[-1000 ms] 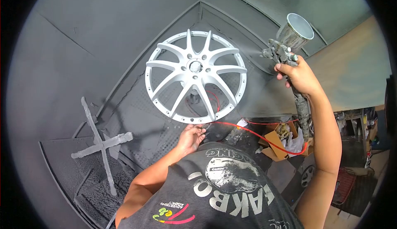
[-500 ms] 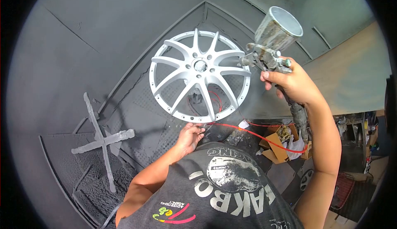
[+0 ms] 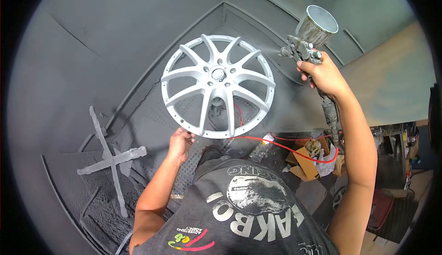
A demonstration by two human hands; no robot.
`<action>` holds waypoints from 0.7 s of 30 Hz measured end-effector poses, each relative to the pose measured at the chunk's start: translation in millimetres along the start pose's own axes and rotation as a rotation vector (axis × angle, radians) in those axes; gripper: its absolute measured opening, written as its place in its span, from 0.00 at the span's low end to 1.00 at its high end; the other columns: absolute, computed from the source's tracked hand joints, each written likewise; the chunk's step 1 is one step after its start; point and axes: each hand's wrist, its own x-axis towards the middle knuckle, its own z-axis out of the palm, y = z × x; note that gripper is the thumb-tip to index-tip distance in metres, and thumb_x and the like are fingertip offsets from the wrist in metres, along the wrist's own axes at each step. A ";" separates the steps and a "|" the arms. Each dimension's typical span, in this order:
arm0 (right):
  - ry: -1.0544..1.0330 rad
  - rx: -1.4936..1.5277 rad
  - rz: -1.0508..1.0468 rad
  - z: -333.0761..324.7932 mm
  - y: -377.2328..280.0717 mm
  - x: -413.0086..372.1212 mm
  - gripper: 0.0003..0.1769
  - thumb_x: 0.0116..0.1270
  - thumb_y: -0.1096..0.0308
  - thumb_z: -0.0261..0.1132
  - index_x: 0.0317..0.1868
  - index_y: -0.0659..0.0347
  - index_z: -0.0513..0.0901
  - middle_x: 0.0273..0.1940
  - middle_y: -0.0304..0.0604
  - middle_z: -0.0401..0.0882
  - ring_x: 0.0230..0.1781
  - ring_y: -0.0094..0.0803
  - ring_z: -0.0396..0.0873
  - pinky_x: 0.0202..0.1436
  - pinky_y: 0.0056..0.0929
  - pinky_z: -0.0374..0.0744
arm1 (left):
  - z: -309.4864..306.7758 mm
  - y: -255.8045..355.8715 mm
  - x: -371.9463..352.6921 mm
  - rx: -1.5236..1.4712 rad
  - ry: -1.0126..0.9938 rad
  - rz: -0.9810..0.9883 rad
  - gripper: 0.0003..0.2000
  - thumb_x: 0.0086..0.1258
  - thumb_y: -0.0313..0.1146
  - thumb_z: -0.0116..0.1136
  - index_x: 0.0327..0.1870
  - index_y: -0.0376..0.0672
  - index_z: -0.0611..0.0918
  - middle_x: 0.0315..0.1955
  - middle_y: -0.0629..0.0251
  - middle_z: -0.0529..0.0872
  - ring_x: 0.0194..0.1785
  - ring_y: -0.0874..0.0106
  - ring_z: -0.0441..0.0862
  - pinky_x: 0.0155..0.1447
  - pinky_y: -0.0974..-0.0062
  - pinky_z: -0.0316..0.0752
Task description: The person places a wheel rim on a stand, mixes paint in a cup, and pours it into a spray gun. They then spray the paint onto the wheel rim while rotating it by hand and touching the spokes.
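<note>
A white multi-spoke wheel rim [image 3: 238, 92] with a chrome centre cap stands raised in the middle of the view. My right hand [image 3: 323, 74] is wrapped round the handle of a paint-stained spray gun [image 3: 301, 50], whose metal cup [image 3: 317, 24] is on top. The nozzle points left toward the rim's upper right edge, and a faint mist shows in front of it. My left hand [image 3: 181, 143] is at the rim's lower left edge with its fingers pinched on it; the fingertips are partly hidden.
A red hose [image 3: 294, 151] curves below the rim to the gun's side. At left stands a grey-coated cross-shaped stand [image 3: 112, 160]. An open cardboard box [image 3: 305, 164] with plastic bags lies at lower right. Grey walls [image 3: 115, 20] rise behind.
The rim has rotated, and its spokes sit at new angles. My left hand has moved left along the lower edge. My right hand and the gun have shifted slightly up and right; mist now shows.
</note>
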 end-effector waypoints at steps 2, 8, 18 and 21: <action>0.006 0.013 0.016 -1.7 6.8 -0.3 0.06 0.68 0.68 0.64 0.37 0.62 0.79 0.29 0.34 0.78 0.25 0.19 0.75 0.21 0.23 0.72 | -7.3 4.8 9.7 0.000 0.010 0.039 0.15 0.60 0.18 0.47 0.46 0.43 0.78 0.40 0.70 0.83 0.40 0.77 0.77 0.43 0.76 0.70; 0.052 0.003 0.017 4.4 7.3 -14.5 0.06 0.68 0.68 0.63 0.38 0.63 0.79 0.29 0.35 0.78 0.23 0.20 0.74 0.20 0.24 0.72 | 3.2 6.8 8.0 -0.051 0.133 0.092 0.17 0.59 0.18 0.45 0.47 0.44 0.77 0.38 0.72 0.82 0.38 0.77 0.75 0.43 0.74 0.70; -0.144 0.043 0.061 26.4 -5.2 -46.0 0.09 0.67 0.64 0.68 0.37 0.61 0.80 0.24 0.34 0.77 0.20 0.20 0.71 0.23 0.23 0.70 | 63.5 -49.4 -39.8 0.005 -0.094 -0.026 0.14 0.62 0.16 0.50 0.48 0.40 0.76 0.42 0.66 0.81 0.40 0.74 0.79 0.43 0.74 0.75; -0.105 0.016 -0.011 31.6 -13.6 -44.8 0.10 0.67 0.64 0.68 0.39 0.62 0.81 0.28 0.35 0.79 0.25 0.22 0.75 0.30 0.25 0.74 | 47.7 -36.1 -32.1 0.070 -0.043 -0.003 0.15 0.64 0.17 0.49 0.51 0.42 0.75 0.43 0.68 0.82 0.42 0.75 0.80 0.44 0.75 0.75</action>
